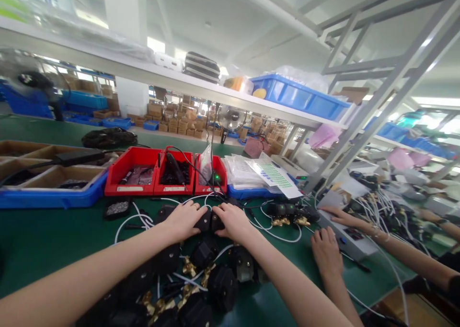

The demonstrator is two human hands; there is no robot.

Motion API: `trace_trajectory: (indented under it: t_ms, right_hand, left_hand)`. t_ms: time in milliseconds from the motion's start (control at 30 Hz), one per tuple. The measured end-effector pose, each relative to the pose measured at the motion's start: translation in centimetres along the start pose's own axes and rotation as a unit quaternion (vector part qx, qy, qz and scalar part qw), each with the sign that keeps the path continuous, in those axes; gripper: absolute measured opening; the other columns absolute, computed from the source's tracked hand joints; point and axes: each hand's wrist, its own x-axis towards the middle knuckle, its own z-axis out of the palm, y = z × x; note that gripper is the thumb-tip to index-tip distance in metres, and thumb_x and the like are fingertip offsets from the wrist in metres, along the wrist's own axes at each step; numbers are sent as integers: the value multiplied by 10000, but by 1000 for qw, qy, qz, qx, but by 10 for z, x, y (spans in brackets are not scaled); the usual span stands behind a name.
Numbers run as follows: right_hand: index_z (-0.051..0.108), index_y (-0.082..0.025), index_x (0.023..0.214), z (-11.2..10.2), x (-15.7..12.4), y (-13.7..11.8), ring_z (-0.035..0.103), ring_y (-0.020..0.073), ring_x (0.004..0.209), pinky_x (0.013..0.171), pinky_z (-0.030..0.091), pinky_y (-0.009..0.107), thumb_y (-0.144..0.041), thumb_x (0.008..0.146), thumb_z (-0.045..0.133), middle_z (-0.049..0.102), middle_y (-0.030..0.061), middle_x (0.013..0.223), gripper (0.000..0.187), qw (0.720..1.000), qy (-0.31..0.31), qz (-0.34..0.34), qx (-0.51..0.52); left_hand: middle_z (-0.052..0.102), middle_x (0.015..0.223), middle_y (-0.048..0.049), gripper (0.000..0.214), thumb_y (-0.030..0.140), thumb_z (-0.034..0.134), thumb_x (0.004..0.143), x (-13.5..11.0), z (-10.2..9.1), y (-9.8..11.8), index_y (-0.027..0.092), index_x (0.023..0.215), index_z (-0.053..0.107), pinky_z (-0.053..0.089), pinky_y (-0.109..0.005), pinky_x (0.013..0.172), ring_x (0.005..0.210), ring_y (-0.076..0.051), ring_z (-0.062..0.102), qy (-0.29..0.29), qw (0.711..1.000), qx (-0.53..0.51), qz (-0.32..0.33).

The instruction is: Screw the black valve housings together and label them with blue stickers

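Observation:
Side by side at the middle of the bench, my left hand and my right hand each curl over a black boxy unit. The left unit and the right unit stand close together between my fingertips; their undersides are hidden. Nearer to me lie several similar black units with brass fittings and white cables. Further right, another row of black units with brass parts rests on the green bench.
Red bins of small parts line the back, beside a blue divided tray. Papers lie right of the bins. A co-worker's hands are at a grey device on the right. A loaded shelf spans above.

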Motion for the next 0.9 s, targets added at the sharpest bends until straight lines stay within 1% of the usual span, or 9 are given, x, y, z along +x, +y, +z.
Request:
trace_trajectory:
  t_ms: [133,233,300,367,467,600,700,800,900]
  right_hand:
    - [580,-196,1354,-12,-10,13,617,269,1151,1020,501,468,-325,839,824,640,78,1240,584,997,45,-13,55]
    - [590,-191,1330,-21,-26,28,632,221,1116,999,505,358,-232,873,775,630,70,1209,495,987,109,27,111]
    - [614,-185,1269,-23,-36,37,659,196,1018,931,524,330,-195,910,712,629,66,1149,372,978,138,61,142]
    - [637,-188,1211,-21,-45,42,672,186,935,869,533,324,-178,911,696,632,56,1089,306,972,146,78,167]
    - [661,-192,1157,-14,-56,43,675,185,894,837,531,325,-153,886,713,644,46,1039,279,967,138,84,197]
    - [676,-166,1148,-13,-69,30,678,189,880,822,536,330,-135,887,695,662,65,1030,264,961,118,82,234]
    - [680,-181,1208,-21,-74,13,687,195,927,814,547,302,-209,843,776,692,68,1089,379,959,72,39,270]
    - [694,-237,1237,-25,-69,-9,684,223,1048,911,538,295,-320,692,916,719,40,1186,594,955,5,-37,293]
    - [745,-202,1099,-19,-59,-34,698,253,1012,883,537,307,-282,684,909,753,54,1113,454,957,-18,-39,286]
  left_hand:
    - [662,1337,-132,451,214,736,865,-10,-14,6,192,1301,621,470,-428,1082,1294,-301,572,30,999,-38,5]
    - [707,1211,-137,276,382,604,957,-25,-23,25,175,1119,689,516,-422,1008,1177,-305,640,42,997,-63,-18]
    - [737,1116,-151,368,486,683,872,-32,-23,40,154,1026,711,569,-439,897,1065,-343,688,16,996,-78,-29]
    - [760,1046,-171,384,457,763,766,-35,-21,51,132,967,726,590,-440,826,994,-371,716,-20,995,-90,-36]
    - [775,958,-166,279,337,749,703,-33,-20,54,130,890,733,590,-401,787,919,-357,736,-51,993,-103,-41]
    - [768,926,-106,279,299,749,638,-33,-30,36,164,882,736,574,-350,729,887,-322,724,-69,991,-117,-17]
    - [744,1014,-69,345,290,763,646,-34,-39,24,195,976,735,561,-327,808,978,-299,695,-70,989,-122,38]
    - [715,1087,-66,405,222,786,642,-34,-43,19,213,1041,722,539,-337,913,1071,-294,656,-75,984,-115,110]
    - [718,1127,-65,435,87,752,642,-31,-43,16,224,1052,712,512,-355,1002,1124,-288,639,-85,975,-103,177]
